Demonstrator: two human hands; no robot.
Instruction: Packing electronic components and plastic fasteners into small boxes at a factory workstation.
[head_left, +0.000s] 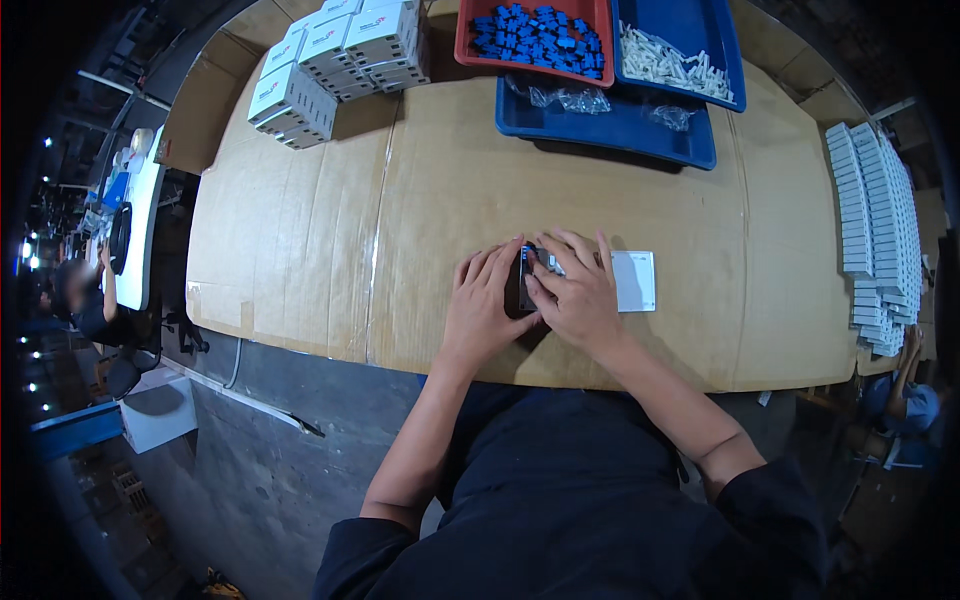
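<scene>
Both hands press a dark part (526, 280) near tabletop's front edge | left hand (485, 300), right hand (578, 290) closed on it | white plate (634, 281) beside, unfitted

1 head-worn fisheye view looks steeply down, close over the cardboard-covered table (300, 240); its rim is dark, perhaps hiding surroundings.

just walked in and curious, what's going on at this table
A person seated at a cardboard-covered table has both hands on a small dark part: the left hand steadies it, the right hand presses on it beside a white flat plate. Behind are a red tray of blue pieces, blue trays with white pieces, and stacked white boxes.
</scene>
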